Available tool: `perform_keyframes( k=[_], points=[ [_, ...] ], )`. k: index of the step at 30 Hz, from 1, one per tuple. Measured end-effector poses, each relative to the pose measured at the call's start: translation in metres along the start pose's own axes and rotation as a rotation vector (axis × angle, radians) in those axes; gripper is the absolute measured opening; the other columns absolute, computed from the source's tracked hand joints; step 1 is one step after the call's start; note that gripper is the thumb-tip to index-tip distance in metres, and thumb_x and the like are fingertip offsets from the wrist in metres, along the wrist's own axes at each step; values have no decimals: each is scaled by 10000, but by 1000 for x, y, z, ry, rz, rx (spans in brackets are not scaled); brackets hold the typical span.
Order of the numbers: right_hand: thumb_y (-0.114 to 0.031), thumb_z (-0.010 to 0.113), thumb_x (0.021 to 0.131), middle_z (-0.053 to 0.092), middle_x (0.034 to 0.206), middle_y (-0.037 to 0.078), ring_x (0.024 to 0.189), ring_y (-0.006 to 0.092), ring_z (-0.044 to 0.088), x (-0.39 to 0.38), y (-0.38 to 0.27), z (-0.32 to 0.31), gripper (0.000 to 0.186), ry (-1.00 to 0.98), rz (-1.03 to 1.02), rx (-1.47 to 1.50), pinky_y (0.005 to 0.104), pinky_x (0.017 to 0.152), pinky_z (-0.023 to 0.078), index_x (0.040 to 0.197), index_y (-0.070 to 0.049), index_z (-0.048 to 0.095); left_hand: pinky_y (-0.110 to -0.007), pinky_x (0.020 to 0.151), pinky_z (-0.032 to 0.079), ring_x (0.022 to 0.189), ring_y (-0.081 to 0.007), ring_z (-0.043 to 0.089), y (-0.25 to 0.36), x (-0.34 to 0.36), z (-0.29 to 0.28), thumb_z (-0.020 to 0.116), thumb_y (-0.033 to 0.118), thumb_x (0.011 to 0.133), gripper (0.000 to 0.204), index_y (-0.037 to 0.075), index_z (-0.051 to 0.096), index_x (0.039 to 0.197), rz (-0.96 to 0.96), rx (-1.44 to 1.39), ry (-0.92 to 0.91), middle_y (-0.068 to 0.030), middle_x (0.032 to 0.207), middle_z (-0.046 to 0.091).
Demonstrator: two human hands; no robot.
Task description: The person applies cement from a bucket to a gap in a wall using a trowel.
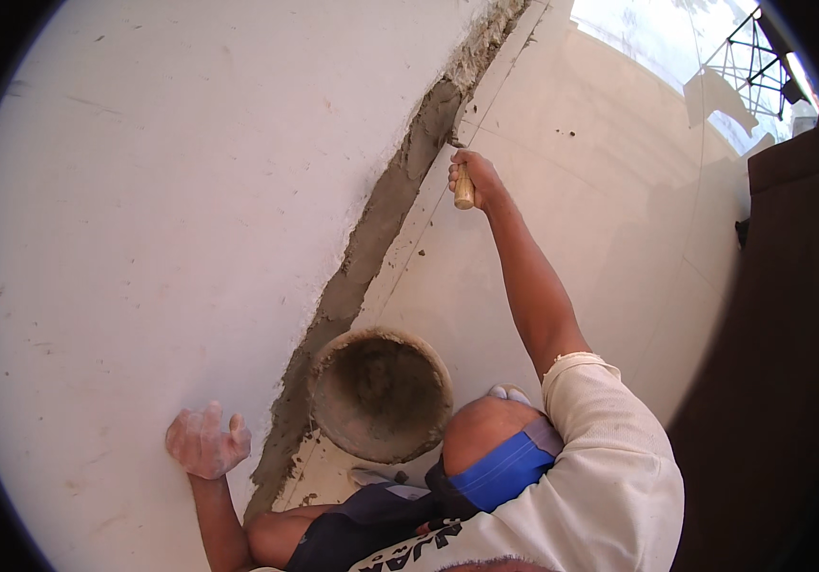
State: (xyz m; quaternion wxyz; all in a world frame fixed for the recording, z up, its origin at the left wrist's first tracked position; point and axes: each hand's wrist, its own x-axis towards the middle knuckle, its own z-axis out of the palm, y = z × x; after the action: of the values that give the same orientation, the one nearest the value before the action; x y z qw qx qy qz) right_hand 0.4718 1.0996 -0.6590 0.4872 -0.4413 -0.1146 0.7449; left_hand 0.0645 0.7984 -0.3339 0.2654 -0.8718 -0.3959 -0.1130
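Note:
My right hand (476,176) is closed round the light wooden handle of a trowel (465,197), out at arm's length. Its blade is mostly hidden and meets the band of wet grey mortar (376,229) along the foot of the white wall. My left hand (207,440), dusty with white powder, is at the wall with its fingers loosely bent and apart, holding nothing. Between my arms a round mortar pan (381,393) stands on the floor against the strip, its inside coated with grey mortar.
The white wall (161,210) fills the left side. Pale floor tiles (543,229) with scattered mortar crumbs lie to the right. Rough, uncovered wall edge (481,48) continues beyond the mortar. A dark brown surface (771,315) stands far right. My bent knee (490,434) is beside the pan.

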Motion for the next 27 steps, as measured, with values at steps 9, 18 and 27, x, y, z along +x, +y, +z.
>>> perform_keyframes(
  k=[9, 18, 27],
  points=[
    [-114, 530, 865, 506, 664, 19, 501, 131, 503, -8, 27, 19, 49, -54, 88, -23, 311, 452, 490, 878, -80, 497, -410, 624, 506, 679, -303, 601, 2, -8, 1, 679, 186, 801, 270, -25, 677, 969, -7, 10, 2, -115, 794, 646],
    [-135, 551, 876, 516, 678, 13, 529, 115, 523, -1, 3, -23, 67, -90, 8, 160, 289, 459, 495, 876, -99, 494, -420, 647, 504, 677, -310, 591, 0, -10, -3, 678, 191, 812, 280, -30, 677, 983, 2, 16, -13, -117, 799, 649],
    [-101, 503, 867, 438, 628, -4, 495, 96, 442, 74, -41, -41, 78, -189, 185, 196, 270, 442, 429, 840, -110, 430, -348, 462, 408, 522, -250, 502, 2, 3, 0, 611, 256, 908, 287, -28, 632, 943, 10, 5, 21, -108, 777, 603]
  ],
)
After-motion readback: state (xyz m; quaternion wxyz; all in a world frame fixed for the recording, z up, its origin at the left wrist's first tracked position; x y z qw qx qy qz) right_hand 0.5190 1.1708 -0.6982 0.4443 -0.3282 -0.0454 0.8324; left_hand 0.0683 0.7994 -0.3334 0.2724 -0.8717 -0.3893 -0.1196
